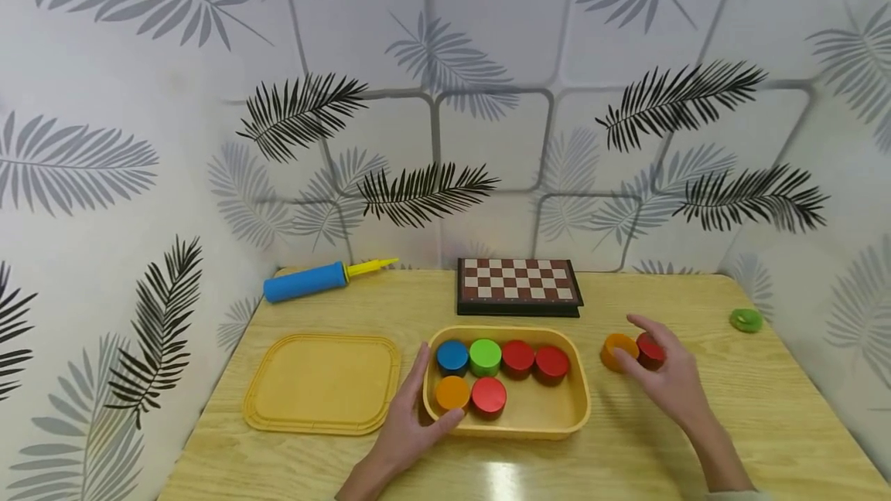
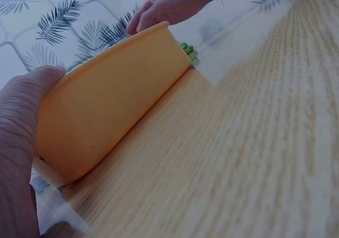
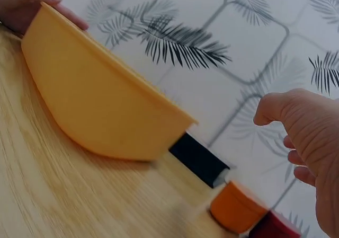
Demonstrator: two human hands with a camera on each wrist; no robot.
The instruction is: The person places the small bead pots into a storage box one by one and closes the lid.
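orange cylinder (image 3: 238, 207) stands just beneath right hand (image 1: 667, 381).

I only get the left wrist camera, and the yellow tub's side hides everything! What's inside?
Observer: Six round pieces: three red, one blue, one green and one orange.

Operator: Cool! Are there any more outside?

Observer: Yes, an orange one and a red one, side by side near the right hand.

Operator: And what's on the left of the tub?

Observer: A flat yellow tray or lid, lying on the table.
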